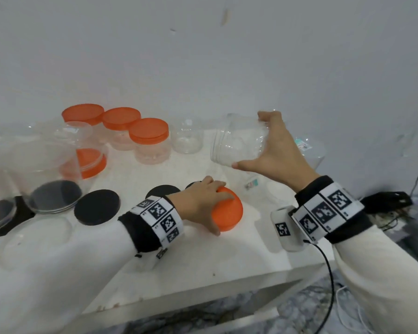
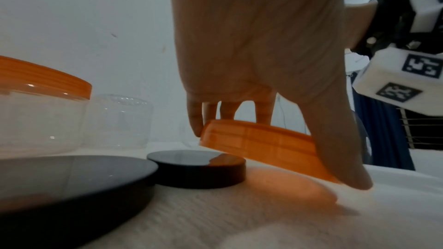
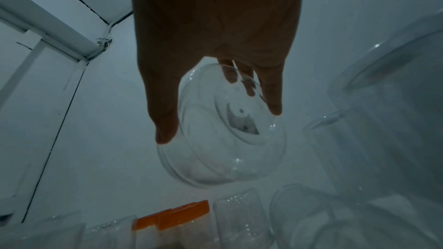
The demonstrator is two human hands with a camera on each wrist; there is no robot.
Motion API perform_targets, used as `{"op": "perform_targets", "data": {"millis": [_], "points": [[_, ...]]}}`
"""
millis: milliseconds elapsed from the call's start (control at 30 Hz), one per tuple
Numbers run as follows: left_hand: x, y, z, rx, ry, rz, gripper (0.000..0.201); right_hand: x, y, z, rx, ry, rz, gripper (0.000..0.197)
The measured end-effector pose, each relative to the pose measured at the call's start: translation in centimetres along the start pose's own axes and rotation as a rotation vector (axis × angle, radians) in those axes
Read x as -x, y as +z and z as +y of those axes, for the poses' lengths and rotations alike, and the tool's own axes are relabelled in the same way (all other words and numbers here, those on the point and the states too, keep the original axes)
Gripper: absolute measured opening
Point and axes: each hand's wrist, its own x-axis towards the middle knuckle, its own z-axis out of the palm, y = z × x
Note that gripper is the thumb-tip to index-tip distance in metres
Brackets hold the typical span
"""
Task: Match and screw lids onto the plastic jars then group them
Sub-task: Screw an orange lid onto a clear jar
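On the white table [image 1: 227,266], seen from the head camera, the left hand [image 1: 198,201] reaches forward and lies over an orange lid [image 1: 228,214] near the middle, while the right hand [image 1: 273,150] is raised above the far right part of the surface, holding a clear jar [image 1: 239,141] tipped on its side with its open mouth toward the left. Only the left wrist camera shows that the orange lid [image 2: 258,145] is tilted, its left edge lifted clear of the table and its right edge low by the thumb; the fingers [image 2: 263,113] curl over the far rim and the thumb presses the near right rim, so the lid is grasped. That view also shows a small black lid [image 2: 196,168] just beside the orange one and touching a larger black lid [image 2: 72,181] at the left. Only the right wrist camera shows the jar's [image 3: 223,139] base from below, with the thumb on its left side and the fingers [image 3: 271,90] wrapped round the right side, gripping it in the air. Far left on the table, three capped jars [image 1: 150,141] with orange tops stand close together, with an open small jar [image 1: 187,137] just to their right.
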Motion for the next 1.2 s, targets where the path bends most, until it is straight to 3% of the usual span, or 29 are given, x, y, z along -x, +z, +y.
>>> {"op": "perform_targets", "data": {"millis": [167, 367, 600, 900, 1033, 1200], "points": [[3.4, -0.7, -2.7, 0.178, -0.088, 0.123, 0.09, 0.4, 0.7, -0.6, -0.141, 0.074, 0.065, 0.085], [11.3, -1.3, -8.0, 0.343, -0.333, 0.215, 0.091, 1.2, 2.8, -2.5, -0.139, 0.127, -0.179, 0.095], [18.7, -2.0, -10.5, 0.494, -0.519, 0.452, 0.095, 2.9, 7.3, -4.8, -0.167, 0.101, -0.367, 0.086], [22.0, -2.3, -9.5, 0.556, -0.495, 0.633, 0.089, 4.2, 11.5, -7.4, -0.311, 0.065, -0.683, 0.073], [22.4, -2.1, -9.1, 0.545, -0.488, 0.633, 0.086, 4.2, 13.0, -7.7, -0.34, 0.048, -0.81, 0.09], [22.5, -1.8, -8.4, 0.568, -0.489, 0.61, 0.084, 4.5, 13.8, -7.7, -0.421, 0.046, -0.914, 0.08]]}}
